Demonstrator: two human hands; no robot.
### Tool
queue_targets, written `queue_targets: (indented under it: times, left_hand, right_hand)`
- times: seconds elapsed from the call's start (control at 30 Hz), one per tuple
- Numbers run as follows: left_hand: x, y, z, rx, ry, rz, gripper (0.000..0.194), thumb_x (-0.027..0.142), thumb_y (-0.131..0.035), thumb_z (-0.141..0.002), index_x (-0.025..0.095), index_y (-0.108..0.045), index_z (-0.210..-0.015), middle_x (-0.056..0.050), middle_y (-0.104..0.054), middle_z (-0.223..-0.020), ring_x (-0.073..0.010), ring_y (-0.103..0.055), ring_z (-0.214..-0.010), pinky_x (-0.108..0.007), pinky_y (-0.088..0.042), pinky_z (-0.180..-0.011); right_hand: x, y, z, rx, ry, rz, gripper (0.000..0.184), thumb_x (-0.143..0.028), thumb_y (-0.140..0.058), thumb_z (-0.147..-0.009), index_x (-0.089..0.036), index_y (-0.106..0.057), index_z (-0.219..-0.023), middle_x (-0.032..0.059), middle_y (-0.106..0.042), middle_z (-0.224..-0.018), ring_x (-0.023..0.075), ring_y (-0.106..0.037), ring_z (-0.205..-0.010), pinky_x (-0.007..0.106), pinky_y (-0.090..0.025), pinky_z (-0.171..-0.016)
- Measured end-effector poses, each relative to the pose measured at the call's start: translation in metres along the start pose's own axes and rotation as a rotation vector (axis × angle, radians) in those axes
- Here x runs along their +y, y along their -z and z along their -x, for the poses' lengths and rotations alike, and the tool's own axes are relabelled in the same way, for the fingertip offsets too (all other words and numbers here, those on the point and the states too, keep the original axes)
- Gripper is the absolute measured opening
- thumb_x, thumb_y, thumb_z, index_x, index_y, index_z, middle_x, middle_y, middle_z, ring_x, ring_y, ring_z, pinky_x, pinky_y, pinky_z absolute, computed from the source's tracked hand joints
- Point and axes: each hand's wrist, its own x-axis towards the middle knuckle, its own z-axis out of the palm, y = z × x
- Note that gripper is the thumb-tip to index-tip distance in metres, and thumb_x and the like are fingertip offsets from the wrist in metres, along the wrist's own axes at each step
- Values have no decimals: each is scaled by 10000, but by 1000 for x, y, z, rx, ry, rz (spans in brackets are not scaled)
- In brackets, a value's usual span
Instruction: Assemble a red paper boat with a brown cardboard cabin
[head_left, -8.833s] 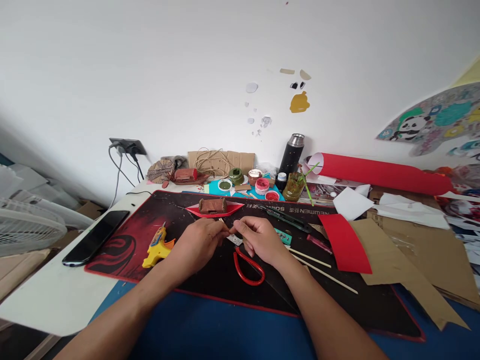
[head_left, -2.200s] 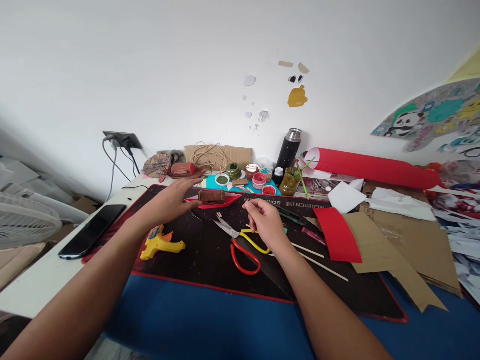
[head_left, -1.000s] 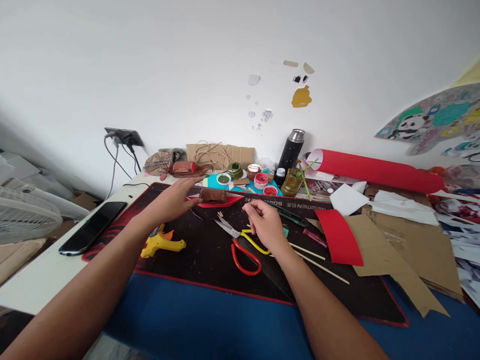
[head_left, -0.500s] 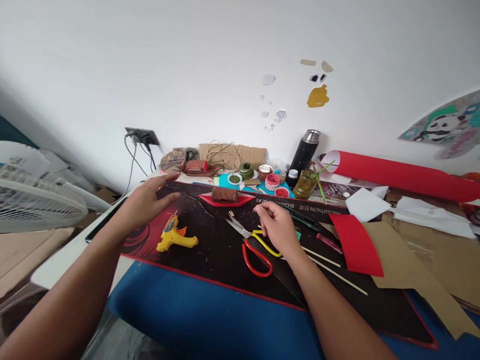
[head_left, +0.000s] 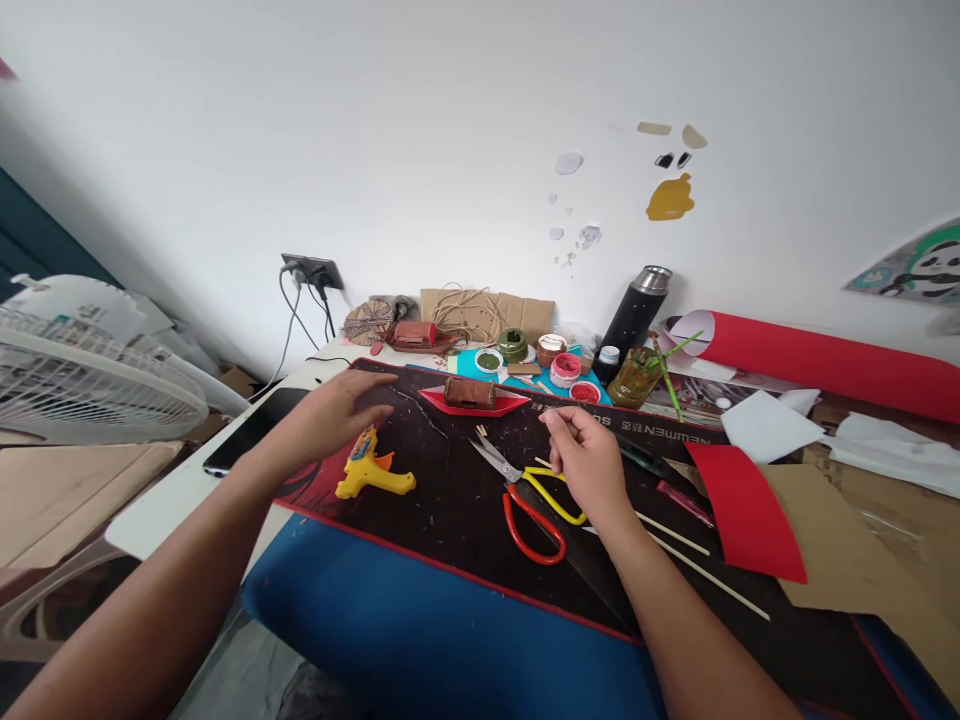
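My left hand (head_left: 339, 412) hovers palm down with its fingers apart, holding nothing. Just below it a yellow glue gun (head_left: 375, 475) lies on the dark desk mat (head_left: 450, 520). My right hand (head_left: 589, 455) is closed, thumb against the curled fingers; anything pinched there is too small to make out. Beside and partly under it are scissors with one red and one yellow handle (head_left: 535, 540), blades apart. Thin wooden sticks (head_left: 712, 577) lie by my right forearm. Between and beyond my hands sits a small red paper boat (head_left: 511, 404) with a brown rolled cover (head_left: 470, 393).
Open paint pots (head_left: 565, 370), a black thermos (head_left: 637, 310) and a jar of murky liquid (head_left: 631, 380) line the back. Red paper (head_left: 750, 515) and cardboard (head_left: 840, 550) lie right, near a green-black cutter (head_left: 641, 457). At left are a phone (head_left: 255, 432) and a fan (head_left: 82, 370).
The camera view has turned a little left, so everything appears shifted right and more of the phone shows. Both hands keep nearly the same places over the mat.
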Motion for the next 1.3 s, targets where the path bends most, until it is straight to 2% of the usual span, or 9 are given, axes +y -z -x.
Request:
queue_targets:
  times: [0.13, 0.3, 0.47, 0.7, 0.87, 1.1, 1.3]
  left_hand:
    - [24, -16, -25, -69, -105, 1, 594, 482, -588, -984, 235, -643, -1521, -110, -694, -1544, -339, -623, -1433, -470, -468, -1235]
    - [45, -34, -59, -162, -202, -73, 777, 435, -666, -945, 184, -470, -1654, -166, -556, -1679, -363, -515, -1545, -495, -400, -1280]
    - [56, -44, -77, -258, -245, -114, 748, 346, -678, -918, 178, -495, -1623, -189, -649, -1560, -376, -599, -1451, -490, -470, -1201]
    - [63, -45, -81, -256, -270, -82, 634, 235, -664, -871, 227, -627, -1504, -142, -744, -1409, -358, -703, -1291, -451, -548, -1089]
    - [66, -46, -80, -263, -300, -42, 652, 237, -688, -873, 258, -620, -1520, -127, -741, -1430, -353, -696, -1312, -454, -536, -1109]
    - [62, -52, -80, -253, -329, -44, 673, 219, -680, -879, 241, -594, -1546, -144, -722, -1449, -345, -687, -1323, -450, -524, -1120]
    - [58, -44, -78, -264, -323, -18, 699, 236, -680, -872, 264, -580, -1564, -120, -728, -1457, -339, -687, -1323, -442, -531, -1109]
  right_hand:
    - [-1, 0, 0, 6, -13, -6, 509, -704, -743, -874, -196, -719, -873, -59, -517, -483, 146, -484, -409, 276, -367, -440]
    - [-4, 2, 0, 51, -6, -73, 458, -656, -750, -895, -200, -705, -892, -69, -517, -512, 131, -484, -421, 256, -387, -440]
    - [-8, 8, -4, 136, 4, -183, 449, -648, -778, -887, -207, -694, -908, -93, -469, -509, 113, -454, -397, 243, -343, -408]
    - [-7, 10, -7, 171, -3, -224, 443, -647, -772, -888, -213, -686, -887, -96, -457, -503, 110, -448, -392, 241, -325, -403]
    - [-8, 9, -6, 152, -8, -190, 430, -643, -752, -909, -217, -691, -895, -89, -465, -521, 116, -470, -407, 242, -345, -408]
    - [-6, 9, -7, 156, -9, -213, 454, -656, -768, -888, -212, -675, -889, -95, -460, -510, 111, -458, -397, 237, -328, -397]
    - [-4, 9, -6, 159, -27, -209, 464, -668, -771, -874, -214, -676, -902, -99, -456, -503, 113, -451, -385, 241, -318, -390]
